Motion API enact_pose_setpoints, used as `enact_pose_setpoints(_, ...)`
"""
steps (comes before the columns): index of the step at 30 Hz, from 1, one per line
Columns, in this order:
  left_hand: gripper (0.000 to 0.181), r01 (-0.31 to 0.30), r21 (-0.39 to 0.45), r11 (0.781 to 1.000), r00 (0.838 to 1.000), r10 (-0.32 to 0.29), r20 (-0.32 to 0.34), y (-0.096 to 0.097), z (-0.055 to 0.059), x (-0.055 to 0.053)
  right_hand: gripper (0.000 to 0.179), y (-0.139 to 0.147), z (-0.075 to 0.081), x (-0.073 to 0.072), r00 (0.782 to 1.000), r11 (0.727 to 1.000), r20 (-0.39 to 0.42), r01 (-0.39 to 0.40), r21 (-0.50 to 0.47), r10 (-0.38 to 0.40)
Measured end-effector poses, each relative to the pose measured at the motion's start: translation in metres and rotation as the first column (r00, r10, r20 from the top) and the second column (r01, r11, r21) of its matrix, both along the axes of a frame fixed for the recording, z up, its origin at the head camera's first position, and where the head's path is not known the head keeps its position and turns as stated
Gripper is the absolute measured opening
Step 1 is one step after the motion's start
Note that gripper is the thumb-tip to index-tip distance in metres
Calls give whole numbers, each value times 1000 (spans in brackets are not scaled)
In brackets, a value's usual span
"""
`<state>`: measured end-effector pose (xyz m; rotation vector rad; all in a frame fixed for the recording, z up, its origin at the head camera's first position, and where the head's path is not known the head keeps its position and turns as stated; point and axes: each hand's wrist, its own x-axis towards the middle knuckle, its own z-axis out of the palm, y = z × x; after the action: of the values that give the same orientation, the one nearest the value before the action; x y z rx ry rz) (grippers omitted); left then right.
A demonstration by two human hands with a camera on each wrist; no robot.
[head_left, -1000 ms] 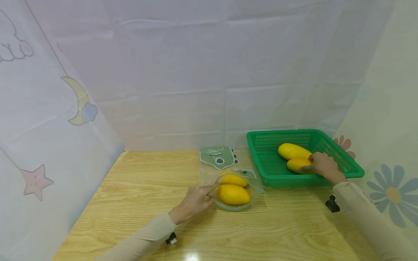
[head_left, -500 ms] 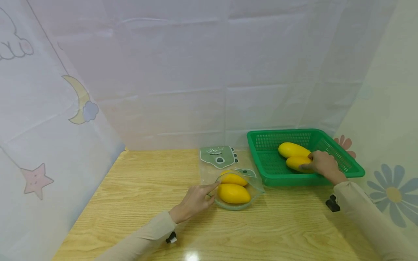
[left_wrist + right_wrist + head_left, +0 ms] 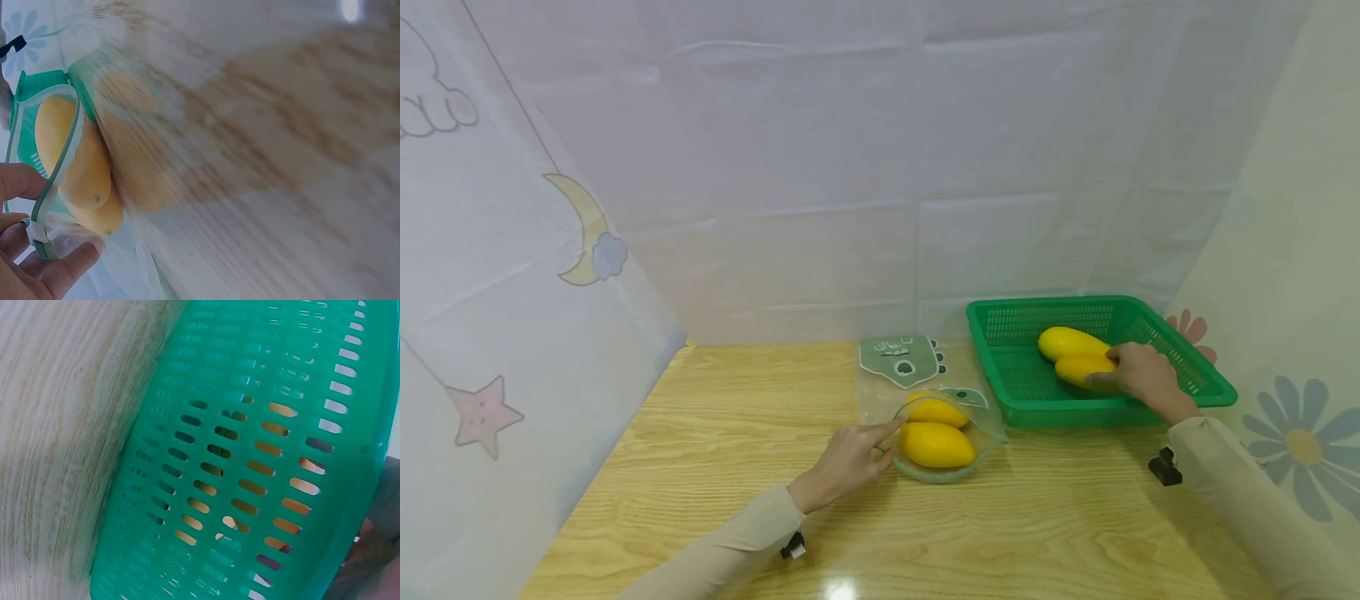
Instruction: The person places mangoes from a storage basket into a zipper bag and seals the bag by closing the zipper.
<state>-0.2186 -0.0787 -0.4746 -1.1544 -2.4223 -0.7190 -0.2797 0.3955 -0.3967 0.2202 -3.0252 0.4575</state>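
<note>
A clear zip bag (image 3: 880, 400) with a green printed pattern lies on the table, its mouth facing me. Two yellow mangoes (image 3: 937, 445) sit inside it, one behind the other. My left hand (image 3: 844, 468) pinches the left side of the bag's mouth; the left wrist view shows thumb and fingers at the green zip strip, beside a white slider (image 3: 37, 232). My right hand (image 3: 1146, 379) reaches into the green basket (image 3: 1082, 415) and grips the nearer mango (image 3: 1078, 370). Another mango (image 3: 1067, 343) lies behind that one. In the right wrist view, the basket wall mostly hides the fruit and fingers.
The slotted basket stands at the table's back right, just right of the bag. A pale fabric backdrop (image 3: 805, 167) closes off the back and both sides. Wood-grain table surface (image 3: 715, 433) stretches left of the bag and in front of it.
In my right hand, the nearer basket mango has risen slightly and shifted a little left. My left hand and the bag stay where they were.
</note>
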Motion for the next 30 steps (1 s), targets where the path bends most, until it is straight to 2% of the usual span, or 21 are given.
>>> enact_pose_setpoints(9, 53, 5, 7, 1000, 999, -5, -33, 0, -2, -1, 65, -2, 4, 1, 1000, 1000, 7, -10, -1, 10)
enact_pose_setpoints(14, 54, 5, 14, 1000, 999, -4, -46, 1, -3, -1, 72, -1, 1, 0, 999, 1000, -39, -11, -2, 11)
enact_pose_setpoints(20, 55, 0, 18, 1000, 998, 1, -61, 1, -4, -2, 63, -3, 0, 0, 994, 1000, -104, -19, -21, 17)
enact_pose_setpoints(30, 53, 9, 18, 1000, 999, -8, -37, 1, -3, -1, 66, -7, 3, 2, 990, 999, -135, -40, -23, 36)
